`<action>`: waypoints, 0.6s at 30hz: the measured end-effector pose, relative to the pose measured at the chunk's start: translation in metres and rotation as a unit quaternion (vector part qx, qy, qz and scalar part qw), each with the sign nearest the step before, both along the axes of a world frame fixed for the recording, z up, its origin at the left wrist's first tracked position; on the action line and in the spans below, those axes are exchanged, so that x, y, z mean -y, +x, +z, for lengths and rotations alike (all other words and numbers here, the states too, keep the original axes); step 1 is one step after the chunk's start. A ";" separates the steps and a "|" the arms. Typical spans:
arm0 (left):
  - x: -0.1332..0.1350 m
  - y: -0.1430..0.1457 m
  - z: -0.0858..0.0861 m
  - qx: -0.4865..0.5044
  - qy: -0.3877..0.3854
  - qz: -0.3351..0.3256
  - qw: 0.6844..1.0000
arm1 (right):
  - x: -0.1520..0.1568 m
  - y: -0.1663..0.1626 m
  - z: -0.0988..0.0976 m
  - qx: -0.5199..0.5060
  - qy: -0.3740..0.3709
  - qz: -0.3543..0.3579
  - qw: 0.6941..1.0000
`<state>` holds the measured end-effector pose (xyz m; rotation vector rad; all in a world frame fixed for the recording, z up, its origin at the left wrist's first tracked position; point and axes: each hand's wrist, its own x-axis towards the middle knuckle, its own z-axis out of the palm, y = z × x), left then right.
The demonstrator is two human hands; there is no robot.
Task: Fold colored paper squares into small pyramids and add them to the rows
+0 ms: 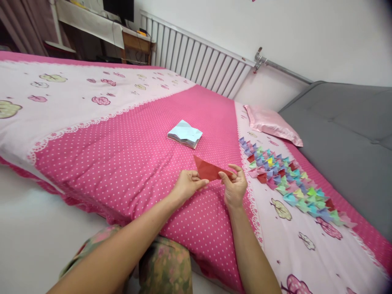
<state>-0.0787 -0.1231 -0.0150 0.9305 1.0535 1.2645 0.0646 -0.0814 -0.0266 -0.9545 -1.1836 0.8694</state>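
Observation:
A folded red paper (pixel 207 168) is held over the pink dotted bedspread (pixel 128 155). My left hand (pixel 187 184) pinches its lower left edge with thumb and fingers closed. My right hand (pixel 235 186) grips its right end, fingers curled round the fold. A stack of square papers (pixel 185 134), light blue on top, lies on the bed beyond my hands. To the right, several small folded paper pieces (pixel 284 179) in many colours lie in rows on the pale part of the spread.
A pink satin pillow (pixel 271 123) lies at the bed's head by a grey padded headboard (pixel 346 134). A white radiator (pixel 196 61) lines the far wall. A desk with a dark screen (pixel 119 8) stands at the back left.

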 end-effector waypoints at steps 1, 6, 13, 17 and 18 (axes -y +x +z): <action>0.000 0.000 0.000 0.005 -0.001 -0.004 1.000 | 0.000 0.000 0.000 0.000 -0.001 -0.002 1.000; -0.002 0.001 -0.003 0.019 0.003 0.019 1.000 | 0.000 0.000 -0.003 0.016 0.009 -0.005 1.000; -0.008 0.001 -0.010 0.018 0.010 0.070 0.997 | 0.001 0.001 -0.003 0.047 0.023 0.002 0.999; -0.007 -0.001 -0.008 0.012 0.031 0.071 0.997 | 0.001 0.000 -0.002 0.010 0.011 0.055 0.998; -0.007 -0.001 -0.007 0.012 0.037 0.066 0.997 | 0.001 -0.001 -0.002 0.004 0.010 0.083 0.996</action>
